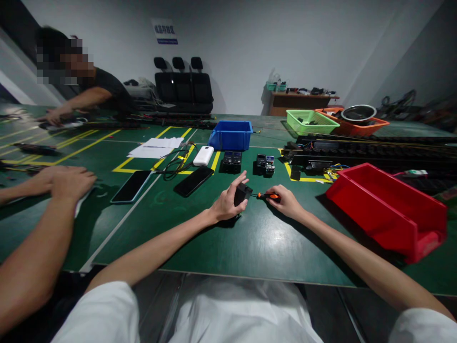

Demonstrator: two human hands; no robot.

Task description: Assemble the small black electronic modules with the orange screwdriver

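My left hand (229, 202) grips a small black box-shaped part (243, 193) just above the green table (200, 247), thumb below it and fingers along its side. In my right hand (285, 202) is a screwdriver (270, 196) with an orange and black handle. Its shaft points left at the black part's right side; whether the tip touches cannot be made out. Beyond my hands sit several small black devices, one group (232, 162) at the left and another group (265, 165) at the right. A dark phone (193, 181) lies left of my left hand.
A red bin (385, 214) stands at right, near my right forearm. Farther back are a blue bin (232, 135), a green basket (310, 122) and long black rails (357, 150). White power bank (203, 156), cable and papers (153, 147) lie left. Another person's arms (60, 200) rest at far left.
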